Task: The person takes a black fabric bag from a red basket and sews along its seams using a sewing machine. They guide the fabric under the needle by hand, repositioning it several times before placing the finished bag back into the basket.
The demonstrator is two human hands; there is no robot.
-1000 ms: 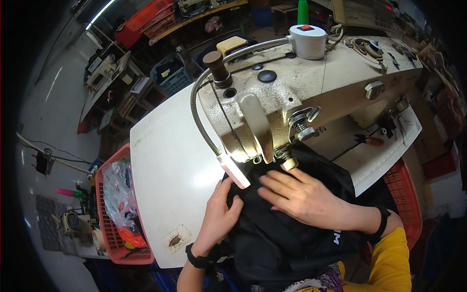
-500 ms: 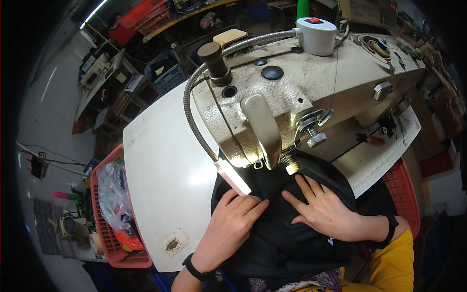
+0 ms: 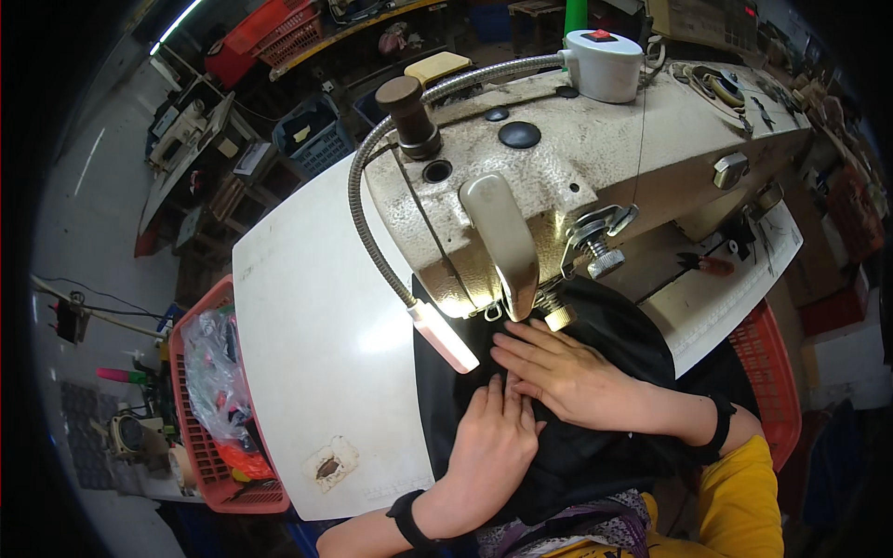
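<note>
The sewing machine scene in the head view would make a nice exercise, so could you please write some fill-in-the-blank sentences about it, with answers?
1. The cloth under the left hand and the right hand is coloured ____.
2. The person's right sleeve is coloured ____.
3. On the sewing machine sits a white box whose switch is coloured ____.
4. The bag in the basket beside the white table is clear ____.

Missing words: black; yellow; red; plastic.

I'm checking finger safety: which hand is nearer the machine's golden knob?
Right. The right hand lies on the black fabric just below the golden knob in the picture; the left hand is farther down and left.
</note>
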